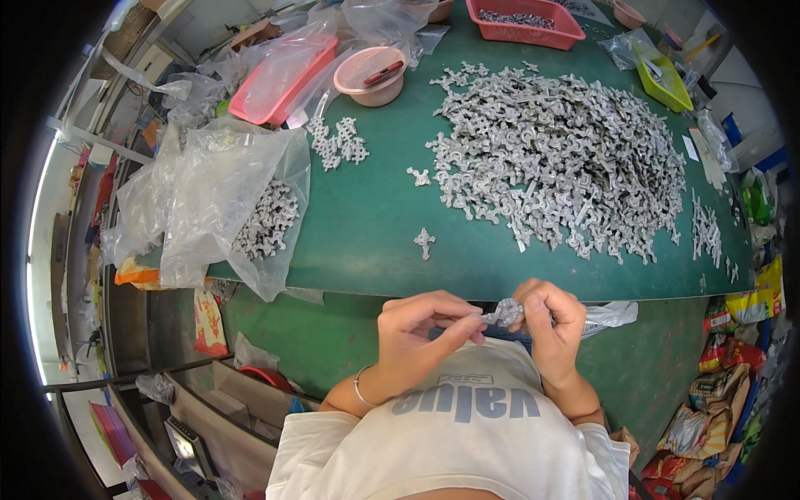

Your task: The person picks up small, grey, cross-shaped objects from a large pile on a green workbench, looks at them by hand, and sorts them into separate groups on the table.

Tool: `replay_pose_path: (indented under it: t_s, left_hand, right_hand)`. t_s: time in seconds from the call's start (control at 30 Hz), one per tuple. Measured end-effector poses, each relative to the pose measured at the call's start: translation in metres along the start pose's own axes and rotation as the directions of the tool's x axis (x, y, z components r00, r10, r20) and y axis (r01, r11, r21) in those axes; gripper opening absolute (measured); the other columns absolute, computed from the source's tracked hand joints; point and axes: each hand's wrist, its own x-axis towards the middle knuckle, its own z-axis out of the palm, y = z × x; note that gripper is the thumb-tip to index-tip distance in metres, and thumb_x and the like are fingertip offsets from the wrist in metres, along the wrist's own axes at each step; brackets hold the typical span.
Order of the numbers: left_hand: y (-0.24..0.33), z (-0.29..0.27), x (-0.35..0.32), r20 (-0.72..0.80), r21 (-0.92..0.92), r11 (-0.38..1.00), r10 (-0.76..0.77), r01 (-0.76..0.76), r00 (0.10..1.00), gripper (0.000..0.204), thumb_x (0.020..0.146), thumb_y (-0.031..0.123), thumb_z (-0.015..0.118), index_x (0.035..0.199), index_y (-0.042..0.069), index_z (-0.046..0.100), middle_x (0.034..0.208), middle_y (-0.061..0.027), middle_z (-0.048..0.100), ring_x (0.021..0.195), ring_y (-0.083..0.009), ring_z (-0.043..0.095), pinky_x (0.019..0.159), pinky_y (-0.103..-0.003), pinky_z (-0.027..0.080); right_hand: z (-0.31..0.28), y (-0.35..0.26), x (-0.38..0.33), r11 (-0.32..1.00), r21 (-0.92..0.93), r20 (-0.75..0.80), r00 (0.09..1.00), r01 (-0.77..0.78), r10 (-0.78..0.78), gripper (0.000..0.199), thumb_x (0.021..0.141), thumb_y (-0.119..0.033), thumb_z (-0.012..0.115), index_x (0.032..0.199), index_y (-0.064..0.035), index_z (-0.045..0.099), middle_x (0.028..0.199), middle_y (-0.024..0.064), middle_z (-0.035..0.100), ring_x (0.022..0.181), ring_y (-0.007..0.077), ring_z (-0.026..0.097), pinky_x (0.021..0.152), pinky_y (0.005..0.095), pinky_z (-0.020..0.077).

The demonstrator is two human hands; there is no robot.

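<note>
Head view, item list. Small grey metal part (505,312): held between both hands, just below near edge of green tabletop (367,225), above person's white shirt (467,433). Left hand (417,333): fingers pinched shut on part's left side; bracelet (358,388) at wrist. Right hand (552,321): fingers curled closed on part's right side. Single loose part (424,242): on tabletop, near edge, apart from rest. Big heap of grey cross-shaped parts (558,158): centre-right of tabletop. Smaller cluster (337,143): upper left. Clear plastic bag w/ more parts (242,208): left end of tabletop, hanging over edge. Pink bowl (371,75), pink tray (279,71), red basket (525,23), yellow-green tray (662,77): far side.
</note>
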Motion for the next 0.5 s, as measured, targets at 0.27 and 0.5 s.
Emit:
replay_pose_path:
  t_s: [0.27,0.5]
  left_hand:
    - [-0.0051,-0.0023,-0.0018,0.080,-0.306,0.884,-0.345,0.352,0.935,0.006,0.081,-0.005,0.054,0.084,-0.008,0.057,0.075,-0.0129,0.061,0.061,-0.0163,0.061,0.058,-0.025,0.051]
    - [-0.0086,0.0020,0.0011,0.041,-0.272,0.897,-0.352,0.350,0.935,0.006,0.081,-0.004,0.055,0.085,-0.008,0.058,0.075,-0.0124,0.061,0.062,-0.0149,0.061,0.058,-0.024,0.050]
  right_hand:
    - [-0.0006,0.0030,0.0012,0.997,0.064,0.003,0.999,-0.036,0.036,0.021,0.085,-0.004,0.046,0.066,0.0029,0.049,0.059,0.0046,0.050,0.050,0.0085,0.048,0.047,0.0217,0.0360]
    - [0.0072,0.0068,0.0027,0.976,0.153,-0.122,0.977,-0.155,0.175,0.016,0.086,-0.007,0.047,0.072,0.0011,0.051,0.063,0.0018,0.053,0.051,0.0066,0.047,0.048,0.0191,0.0361]
